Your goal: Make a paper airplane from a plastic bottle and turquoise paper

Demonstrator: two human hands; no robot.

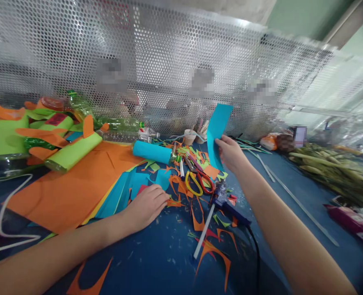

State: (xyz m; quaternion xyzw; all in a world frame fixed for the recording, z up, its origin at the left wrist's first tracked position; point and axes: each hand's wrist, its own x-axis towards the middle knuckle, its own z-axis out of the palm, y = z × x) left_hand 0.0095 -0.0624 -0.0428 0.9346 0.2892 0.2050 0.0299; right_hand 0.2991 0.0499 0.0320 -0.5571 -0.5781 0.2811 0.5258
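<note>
My right hand [230, 153] is closed on a tall strip of blue paper [217, 131] and holds it upright above the table. My left hand [146, 207] rests palm down on the table, fingers together and bent over blue and orange paper scraps [169, 182]; whether it grips anything I cannot make out. Between my hands lie scissors [198, 182] with yellow and red handles and a blue glue gun [227, 203] with a white glue stick [203, 233]. A bottle wrapped in blue paper [153, 152] lies behind the scraps.
A large orange sheet [73, 184] covers the left of the blue table [169, 262]. Green-wrapped bottles [73, 152] and orange cut-outs pile at the far left. A perforated metal screen [169, 61] stands behind. Green stalks [332, 168] and a purple box [353, 219] lie at the right.
</note>
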